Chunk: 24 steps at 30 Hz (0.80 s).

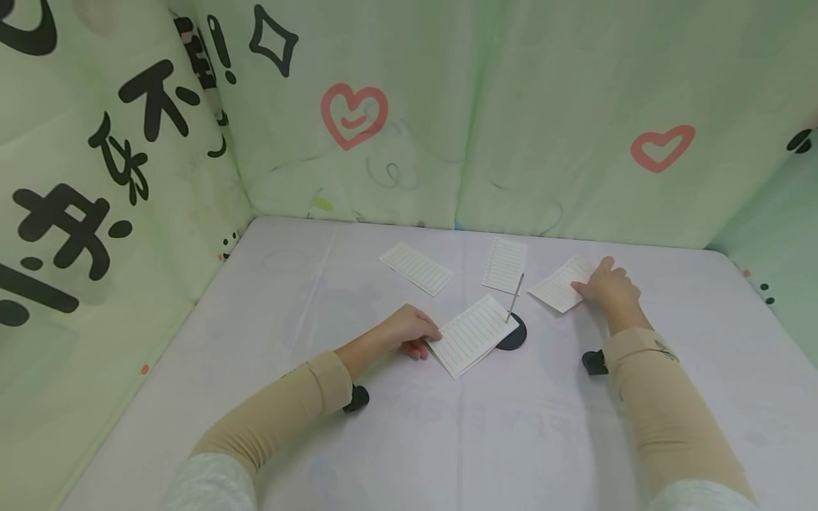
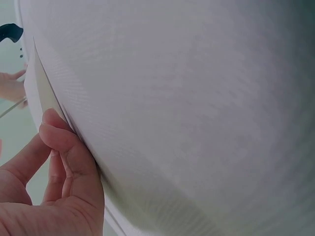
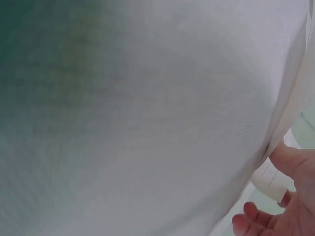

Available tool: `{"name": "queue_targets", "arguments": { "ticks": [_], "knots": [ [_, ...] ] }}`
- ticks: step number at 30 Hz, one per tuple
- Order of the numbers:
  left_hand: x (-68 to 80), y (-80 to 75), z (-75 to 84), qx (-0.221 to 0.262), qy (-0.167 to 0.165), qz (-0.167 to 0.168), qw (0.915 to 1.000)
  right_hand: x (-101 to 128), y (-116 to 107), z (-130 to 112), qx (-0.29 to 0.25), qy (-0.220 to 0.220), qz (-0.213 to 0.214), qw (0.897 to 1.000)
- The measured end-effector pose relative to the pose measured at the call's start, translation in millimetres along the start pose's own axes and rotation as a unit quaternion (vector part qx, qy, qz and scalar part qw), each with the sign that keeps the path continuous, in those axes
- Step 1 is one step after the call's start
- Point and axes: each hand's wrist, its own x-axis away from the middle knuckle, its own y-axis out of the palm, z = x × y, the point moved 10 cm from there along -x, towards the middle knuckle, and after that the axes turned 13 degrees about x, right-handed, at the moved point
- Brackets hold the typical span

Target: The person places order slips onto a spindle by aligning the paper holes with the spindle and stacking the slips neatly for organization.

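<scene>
Four lined white paper slips lie on the white table. My left hand pinches the near-left corner of the nearest slip, which lies against a black round base with an upright metal spike. In the left wrist view my left hand has its fingers curled at that slip's edge. My right hand rests palm down on the right slip. In the right wrist view the right hand shows its thumb against that slip.
Two more slips lie farther back, one at the left and one in the middle. Green printed curtains wall in the table at the back and on both sides. A black camera mount sits under each wrist.
</scene>
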Motion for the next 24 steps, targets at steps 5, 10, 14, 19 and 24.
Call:
{"name": "queue_targets", "arguments": {
  "ticks": [5,10,14,19,24],
  "knots": [
    [0.4,0.2,0.6,0.0,0.002,-0.001,1.0,1.1,-3.9,-4.7,0.046,-0.012,0.015,0.999],
    [1.8,0.3,2.0,-0.002,0.005,-0.001,1.0,1.3,-6.7,-8.3,0.061,-0.025,0.033,0.997],
    [3.0,0.5,2.2,-0.003,0.005,0.0,1.0,2.2,-8.7,-9.8,0.07,-0.037,0.043,0.996],
    [1.9,0.4,1.8,-0.002,0.006,0.0,1.0,8.4,-18.6,-10.2,0.054,-0.047,0.075,0.995],
    [1.8,0.6,1.5,-0.002,0.005,0.0,1.0,16.1,-36.2,1.8,-0.035,-0.044,0.136,0.989]
  ]
}}
